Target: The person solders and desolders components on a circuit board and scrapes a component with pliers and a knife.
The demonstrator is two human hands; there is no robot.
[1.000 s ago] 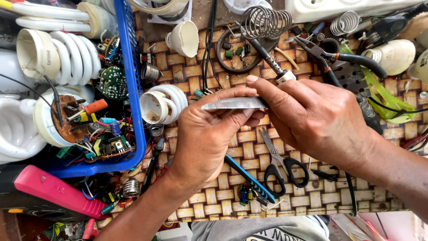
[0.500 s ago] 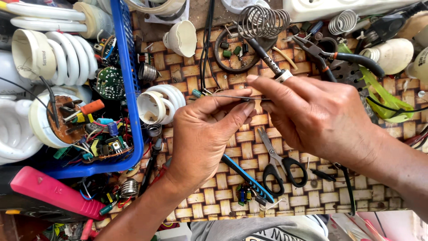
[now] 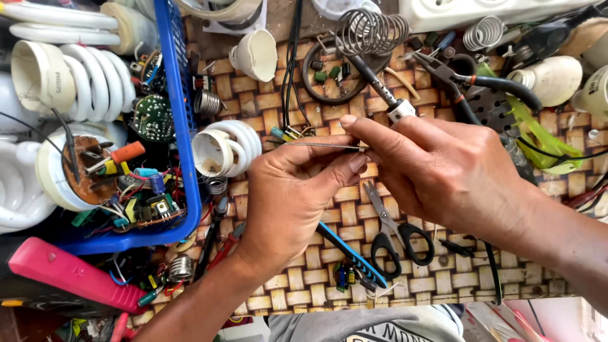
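My left hand (image 3: 297, 196) and my right hand (image 3: 437, 168) meet over a woven mat (image 3: 304, 278). Between their fingertips they pinch a thin flat metal strip (image 3: 316, 145), seen edge-on and lying level. Its left end points toward a white spiral lamp (image 3: 225, 149) with a small component beside it. My right hand also holds a soldering iron (image 3: 380, 88) whose shaft sticks out above the fingers toward a coiled wire stand (image 3: 370, 28).
A blue basket (image 3: 183, 158) at the left holds spiral lamps and circuit boards. Black-handled scissors (image 3: 396, 231), a blue tool (image 3: 351, 253), pliers (image 3: 475, 79), a pink tool (image 3: 69, 272) and loose parts lie on the mat.
The metal strip has turned from broad side up to edge-on between the fingers. Both hands stay in the same place.
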